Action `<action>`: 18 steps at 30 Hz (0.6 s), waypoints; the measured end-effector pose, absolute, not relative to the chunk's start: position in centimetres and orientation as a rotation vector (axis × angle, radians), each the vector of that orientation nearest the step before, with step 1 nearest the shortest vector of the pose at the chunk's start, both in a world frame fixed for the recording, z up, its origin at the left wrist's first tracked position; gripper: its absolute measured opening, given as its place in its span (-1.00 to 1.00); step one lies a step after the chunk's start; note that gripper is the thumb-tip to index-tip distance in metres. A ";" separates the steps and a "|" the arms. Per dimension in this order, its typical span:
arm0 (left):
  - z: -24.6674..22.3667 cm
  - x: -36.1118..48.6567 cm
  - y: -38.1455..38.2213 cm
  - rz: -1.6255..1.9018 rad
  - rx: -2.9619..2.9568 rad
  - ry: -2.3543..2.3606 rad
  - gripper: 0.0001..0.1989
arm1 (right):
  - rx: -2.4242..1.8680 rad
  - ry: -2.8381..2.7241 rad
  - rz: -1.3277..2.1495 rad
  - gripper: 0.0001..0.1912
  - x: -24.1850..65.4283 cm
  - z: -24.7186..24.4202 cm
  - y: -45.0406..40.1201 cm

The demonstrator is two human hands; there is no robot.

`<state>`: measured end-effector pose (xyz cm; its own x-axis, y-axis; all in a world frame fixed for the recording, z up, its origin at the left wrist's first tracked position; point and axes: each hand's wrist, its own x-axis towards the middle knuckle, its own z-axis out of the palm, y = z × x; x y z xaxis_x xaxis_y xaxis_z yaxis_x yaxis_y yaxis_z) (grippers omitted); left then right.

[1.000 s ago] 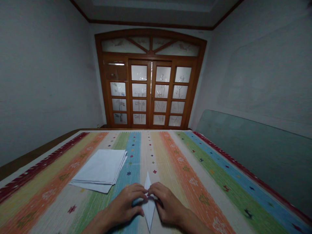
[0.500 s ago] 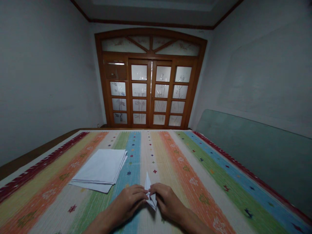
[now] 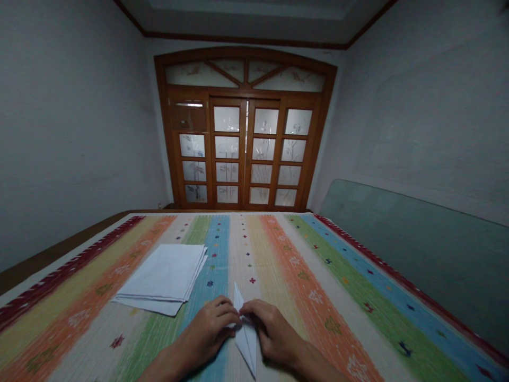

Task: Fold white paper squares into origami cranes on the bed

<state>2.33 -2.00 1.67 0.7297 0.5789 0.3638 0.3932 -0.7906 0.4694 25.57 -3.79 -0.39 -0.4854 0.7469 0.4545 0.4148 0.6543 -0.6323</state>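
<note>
A narrow, pointed piece of folded white paper [image 3: 247, 342] lies on the striped cloth in front of me, with one tip pointing away and one toward me. My left hand [image 3: 210, 326] presses its fingertips against the paper's middle from the left. My right hand [image 3: 270, 331] pinches the same fold from the right, and the fingertips of both hands almost meet. The fingers hide the paper's centre. A neat stack of white paper sheets [image 3: 163, 278] lies to the left of my left hand, apart from it.
A multicoloured striped woven cloth [image 3: 318, 297] covers the table or bed. A large greenish glass pane [image 3: 405, 249] leans against the right wall. Wooden double doors with frosted glass panels [image 3: 242, 143] stand beyond the far edge.
The folded paper was shorter and raised half a second ago. It now lies long and flatter, its near tip reaching further toward me. My hands stay close together on it.
</note>
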 end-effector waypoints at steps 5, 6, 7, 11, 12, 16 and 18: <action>1.4 2.9 -2.3 0.743 2.499 0.853 -0.83 | -0.971 -1.977 0.684 -0.71 25.2 -0.2 -3.6; 1.3 3.1 -2.5 0.767 2.452 0.925 -0.84 | -0.988 -1.938 0.707 -0.72 25.1 -0.3 -3.5; 1.2 3.4 -2.6 0.800 2.399 1.005 -0.85 | -1.007 -1.903 0.727 -0.72 24.9 -0.4 -3.4; 0.5 4.6 -2.9 0.905 2.309 1.176 -0.85 | -1.093 -1.818 0.744 -0.63 24.3 -1.3 -3.0; 0.3 4.8 -2.9 0.922 2.313 1.209 -0.84 | -1.121 -1.816 0.712 -0.60 24.2 -1.6 -2.9; -0.6 5.0 -2.7 0.971 2.281 1.489 -0.60 | -1.252 -1.885 0.518 -0.48 24.2 -2.6 -2.6; -1.2 5.0 -2.6 0.957 2.260 1.597 -0.54 | -1.301 -1.893 0.433 -0.50 24.2 -2.9 -2.4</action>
<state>4.98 -2.57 -1.24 0.2005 0.9018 0.3829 0.7632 -0.3888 0.5161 24.21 -2.41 -2.89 -0.1692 0.8970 0.4085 0.6300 0.4171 -0.6551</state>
